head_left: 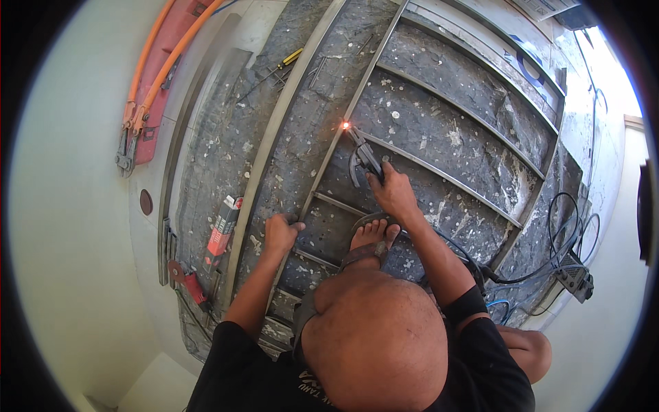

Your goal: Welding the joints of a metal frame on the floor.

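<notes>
My right hand (pixel 396 192) is closed around the handle of a welding electrode holder (pixel 368 158). At its tip a bright orange spark (pixel 346 126) glows on the long side bar of a metal frame (pixel 439 175), close to where a crossbar meets it. The frame lies flat, with several crossbars running off to the right. My left hand (pixel 279 235) is closed at the same side bar, nearer to me, its thumb over the metal. The underside of its grip is hidden. My sandalled foot (pixel 371 240) is between the hands, by the crossbars.
Left of the frame lie a loose metal bar (pixel 274 130), a red-and-white carton (pixel 223 230), a red angle grinder (pixel 193 285) and a yellow-handled screwdriver (pixel 291 58). Orange-handled bolt cutters (pixel 141 113) rest farther left. Cables (pixel 525 280) run toward a dark machine (pixel 575 277) at right.
</notes>
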`<state>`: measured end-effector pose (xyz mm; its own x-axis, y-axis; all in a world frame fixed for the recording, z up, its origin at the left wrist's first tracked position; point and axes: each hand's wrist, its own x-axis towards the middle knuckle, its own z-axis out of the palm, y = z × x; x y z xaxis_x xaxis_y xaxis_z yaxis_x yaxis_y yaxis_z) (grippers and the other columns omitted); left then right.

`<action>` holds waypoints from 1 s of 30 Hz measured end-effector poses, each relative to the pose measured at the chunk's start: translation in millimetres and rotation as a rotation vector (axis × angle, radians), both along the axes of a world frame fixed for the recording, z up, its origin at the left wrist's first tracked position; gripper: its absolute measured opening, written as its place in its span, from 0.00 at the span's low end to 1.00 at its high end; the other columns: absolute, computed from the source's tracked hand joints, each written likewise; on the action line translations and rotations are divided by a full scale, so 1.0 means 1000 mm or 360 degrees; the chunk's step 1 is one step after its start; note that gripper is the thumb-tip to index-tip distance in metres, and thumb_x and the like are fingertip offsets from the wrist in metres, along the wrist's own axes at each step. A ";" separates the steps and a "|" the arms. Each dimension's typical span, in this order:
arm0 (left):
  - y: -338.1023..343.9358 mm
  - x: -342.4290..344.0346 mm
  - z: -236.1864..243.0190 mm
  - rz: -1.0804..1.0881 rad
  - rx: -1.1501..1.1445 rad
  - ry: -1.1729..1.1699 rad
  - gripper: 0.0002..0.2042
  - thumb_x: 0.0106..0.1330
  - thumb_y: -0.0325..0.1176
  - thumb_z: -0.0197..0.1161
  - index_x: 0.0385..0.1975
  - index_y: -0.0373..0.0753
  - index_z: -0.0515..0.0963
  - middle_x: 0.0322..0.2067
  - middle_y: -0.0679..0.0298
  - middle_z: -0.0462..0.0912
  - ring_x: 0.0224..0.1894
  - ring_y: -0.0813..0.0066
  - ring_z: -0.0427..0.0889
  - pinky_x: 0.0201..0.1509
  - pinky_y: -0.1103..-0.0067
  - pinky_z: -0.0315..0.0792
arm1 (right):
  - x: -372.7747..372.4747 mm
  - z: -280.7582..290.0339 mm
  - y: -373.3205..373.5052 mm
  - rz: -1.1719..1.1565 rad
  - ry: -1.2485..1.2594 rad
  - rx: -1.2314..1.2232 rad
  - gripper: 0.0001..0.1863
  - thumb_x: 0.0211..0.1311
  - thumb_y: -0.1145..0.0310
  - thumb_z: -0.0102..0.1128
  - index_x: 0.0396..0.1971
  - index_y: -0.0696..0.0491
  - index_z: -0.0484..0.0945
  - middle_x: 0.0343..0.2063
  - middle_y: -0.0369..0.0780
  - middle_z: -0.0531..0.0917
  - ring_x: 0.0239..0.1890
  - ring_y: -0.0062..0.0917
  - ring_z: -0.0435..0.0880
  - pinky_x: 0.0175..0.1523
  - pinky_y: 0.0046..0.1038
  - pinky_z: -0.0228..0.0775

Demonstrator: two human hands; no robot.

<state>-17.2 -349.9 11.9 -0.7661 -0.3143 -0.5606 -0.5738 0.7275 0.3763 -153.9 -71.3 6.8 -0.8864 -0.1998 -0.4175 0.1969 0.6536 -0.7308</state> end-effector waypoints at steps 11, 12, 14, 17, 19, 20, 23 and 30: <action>0.002 -0.003 0.004 0.0075 0.0083 -0.0055 0.17 0.49 0.36 0.75 0.37 0.31 0.85 0.33 0.45 0.86 0.39 0.50 0.87 0.46 0.67 0.77 | 0.000 -0.004 -0.002 0.0055 -0.0024 0.0094 0.20 0.63 0.57 0.62 0.40 0.60 0.75 0.26 0.59 0.81 0.35 0.59 0.81 0.40 0.51 0.72; 0.002 -0.002 0.005 0.0022 0.0026 -0.0006 0.17 0.50 0.35 0.75 0.37 0.31 0.85 0.34 0.45 0.86 0.39 0.50 0.87 0.46 0.67 0.77 | 0.001 -0.005 -0.002 0.0019 -0.0007 0.0073 0.20 0.63 0.57 0.62 0.42 0.61 0.75 0.26 0.59 0.81 0.35 0.59 0.81 0.40 0.51 0.72; 0.002 -0.003 0.004 0.0025 0.0020 -0.0058 0.18 0.50 0.36 0.75 0.38 0.31 0.85 0.35 0.45 0.86 0.40 0.50 0.87 0.48 0.67 0.77 | 0.001 -0.006 -0.002 0.0034 -0.0039 0.0076 0.21 0.63 0.57 0.62 0.43 0.61 0.74 0.26 0.59 0.81 0.35 0.58 0.81 0.39 0.51 0.72; 0.002 -0.003 0.005 0.0023 0.0017 -0.0050 0.18 0.50 0.35 0.75 0.39 0.31 0.85 0.36 0.44 0.86 0.41 0.50 0.86 0.49 0.67 0.77 | 0.001 -0.007 -0.002 0.0010 -0.0052 0.0048 0.21 0.63 0.57 0.62 0.43 0.61 0.74 0.25 0.59 0.81 0.34 0.58 0.81 0.38 0.51 0.71; 0.003 -0.003 0.006 0.0040 -0.0010 -0.0044 0.19 0.50 0.35 0.75 0.39 0.30 0.85 0.36 0.44 0.86 0.42 0.50 0.86 0.49 0.67 0.77 | 0.001 -0.006 -0.002 0.0013 -0.0014 0.0022 0.21 0.63 0.57 0.62 0.43 0.61 0.74 0.25 0.59 0.81 0.34 0.58 0.81 0.38 0.51 0.71; 0.003 -0.003 0.007 0.0037 0.0010 -0.0057 0.19 0.50 0.35 0.75 0.40 0.30 0.85 0.36 0.44 0.85 0.42 0.50 0.86 0.49 0.67 0.77 | 0.001 -0.006 -0.002 0.0003 -0.0005 0.0043 0.20 0.63 0.57 0.62 0.42 0.61 0.74 0.25 0.59 0.81 0.34 0.58 0.81 0.38 0.51 0.71; 0.003 -0.004 0.006 0.0068 0.0036 -0.0080 0.19 0.50 0.35 0.75 0.40 0.30 0.85 0.36 0.44 0.86 0.42 0.50 0.86 0.49 0.67 0.77 | 0.000 -0.006 -0.002 0.0039 -0.0012 0.0068 0.20 0.63 0.57 0.62 0.41 0.61 0.75 0.24 0.59 0.81 0.33 0.58 0.81 0.37 0.51 0.71; 0.001 -0.001 0.000 0.0048 0.0006 -0.0051 0.17 0.50 0.35 0.75 0.38 0.31 0.85 0.34 0.46 0.87 0.39 0.53 0.87 0.46 0.69 0.78 | 0.001 -0.006 -0.004 0.0011 0.0035 0.0012 0.19 0.64 0.57 0.61 0.33 0.61 0.73 0.21 0.58 0.80 0.29 0.58 0.82 0.36 0.52 0.73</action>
